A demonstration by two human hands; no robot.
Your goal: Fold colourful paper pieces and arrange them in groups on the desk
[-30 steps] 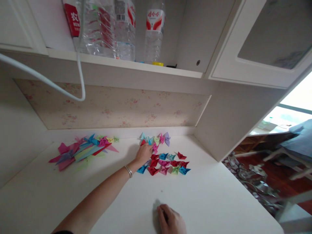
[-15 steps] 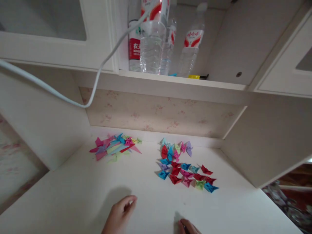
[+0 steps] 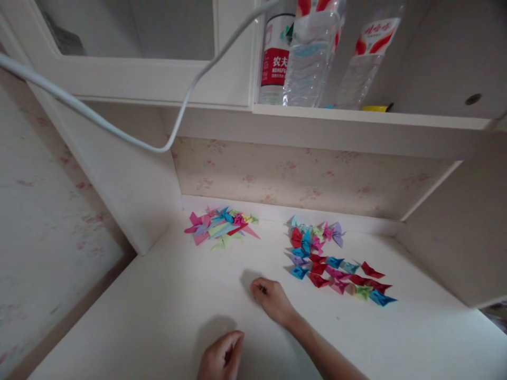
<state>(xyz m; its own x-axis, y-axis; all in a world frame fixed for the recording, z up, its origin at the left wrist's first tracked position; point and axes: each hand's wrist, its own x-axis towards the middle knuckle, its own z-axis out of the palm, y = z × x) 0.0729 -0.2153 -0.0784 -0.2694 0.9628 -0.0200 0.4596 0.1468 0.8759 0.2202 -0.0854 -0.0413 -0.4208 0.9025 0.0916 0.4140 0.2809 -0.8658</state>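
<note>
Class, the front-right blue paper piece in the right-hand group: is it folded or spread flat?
Folded: the blue paper piece shows angled faces and pointed ends, not one flat sheet.

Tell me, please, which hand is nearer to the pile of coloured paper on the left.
Right. The right hand is in front of the paper pile, toward its right; the left hand is farther, at the picture's bottom.
</note>
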